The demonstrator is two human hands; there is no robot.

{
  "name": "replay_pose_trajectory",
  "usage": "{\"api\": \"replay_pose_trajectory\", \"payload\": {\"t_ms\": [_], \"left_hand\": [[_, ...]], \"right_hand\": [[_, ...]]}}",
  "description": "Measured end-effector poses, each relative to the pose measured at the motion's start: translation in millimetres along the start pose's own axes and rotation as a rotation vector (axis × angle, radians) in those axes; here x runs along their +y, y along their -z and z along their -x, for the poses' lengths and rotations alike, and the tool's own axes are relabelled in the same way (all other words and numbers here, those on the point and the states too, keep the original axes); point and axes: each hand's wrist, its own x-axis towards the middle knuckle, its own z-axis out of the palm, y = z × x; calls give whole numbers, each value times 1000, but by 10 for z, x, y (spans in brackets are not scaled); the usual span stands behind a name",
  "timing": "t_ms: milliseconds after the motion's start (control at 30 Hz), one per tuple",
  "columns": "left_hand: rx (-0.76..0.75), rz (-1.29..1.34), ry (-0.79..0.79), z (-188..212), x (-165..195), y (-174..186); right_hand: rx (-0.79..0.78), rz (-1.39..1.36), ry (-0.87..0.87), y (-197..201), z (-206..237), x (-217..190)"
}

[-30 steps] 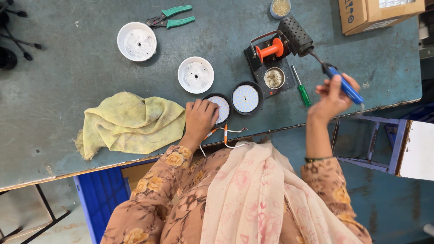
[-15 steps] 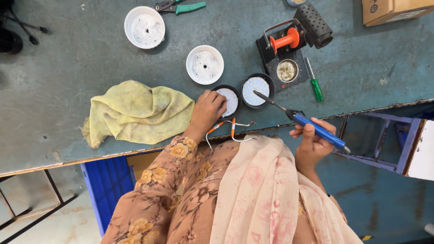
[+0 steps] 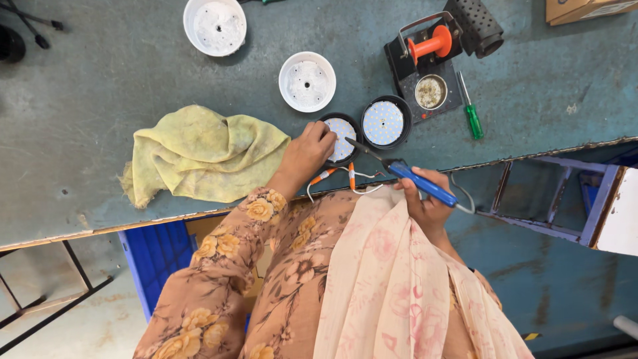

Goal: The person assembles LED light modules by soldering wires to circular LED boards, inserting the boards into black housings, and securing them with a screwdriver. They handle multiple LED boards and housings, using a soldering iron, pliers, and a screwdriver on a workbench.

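Down on the blue-green tabletop [image 3: 133, 80], the left hand [image 3: 307, 154] rests on a round black-rimmed light disc [image 3: 340, 136], fingers curled over its near edge and pressing it in place. That disc is the landmark for everything else. The right hand [image 3: 425, 203] is closed around the blue handle of a soldering iron [image 3: 405, 177], whose dark metal tip reaches up and left to the disc's right rim. Whether the tip actually touches the disc cannot be told.

Just right of the disc, touching or nearly so, lies a second disc [image 3: 384, 122] of the same kind, its white face dotted with small lamps. Below the landmark disc, thin wires with orange sleeves [image 3: 335, 174] hang over the tabletop's edge. Left of it lies a crumpled yellow cloth [image 3: 199, 159], just beside the left wrist. Above it sits a white round cap [image 3: 307, 81], and farther up and left another white cap [image 3: 214, 25]. Up and to the right stands a black iron stand [image 3: 425, 63] with an orange spool and a small tin of cleaning wool; a green-handled screwdriver [image 3: 472, 114] lies just right of that stand. A blue crate [image 3: 156, 256] sits under the tabletop, below and left.
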Motion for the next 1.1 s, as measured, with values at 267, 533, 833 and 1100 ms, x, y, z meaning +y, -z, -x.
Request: {"api": "replay_pose_trajectory", "payload": {"t_ms": [267,533,833,1100], "left_hand": [[-47,15,23,-92,-19,17],[-70,-7,44,-106,7,11],[-133,-11,58,-132,25,44],[-154,-17,53,-152,37,55]], "right_hand": [[-64,22,-35,-103,-190,26],[-97,72,-45,-101,-238,37],[-129,75,-28,-80,-236,45],[-137,113,-3,-74,-226,34]]}}
